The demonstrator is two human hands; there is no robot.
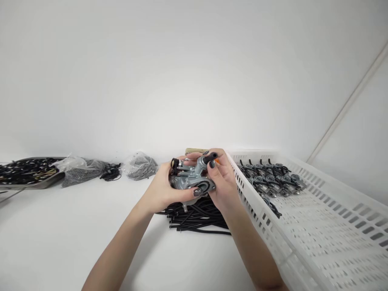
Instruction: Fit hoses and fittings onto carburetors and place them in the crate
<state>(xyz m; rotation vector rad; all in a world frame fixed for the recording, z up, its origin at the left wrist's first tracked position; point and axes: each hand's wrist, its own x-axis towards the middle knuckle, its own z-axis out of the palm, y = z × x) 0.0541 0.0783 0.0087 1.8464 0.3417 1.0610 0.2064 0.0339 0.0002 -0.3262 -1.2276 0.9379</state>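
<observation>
Both hands hold a grey metal carburetor [193,178] above the white table. My left hand [165,184] is closed round its left side, the thumb lying along the lower front by the round flange opening. My right hand [223,178] grips the right side, its thumb pressed on a short black rubber tube [209,158] that sticks out at the upper right. Part of the carburetor and several fingertips are hidden behind it. Below the hands lies a pile of black hoses [200,220], some with small metal clips at the ends.
At right stands a white perforated plastic crate [339,226] with rows of similar carburetors [269,178]. Along the wall at left are a metal tray [45,184] of black parts, two clear bags [83,169] of small dark parts and a black tangle [110,172].
</observation>
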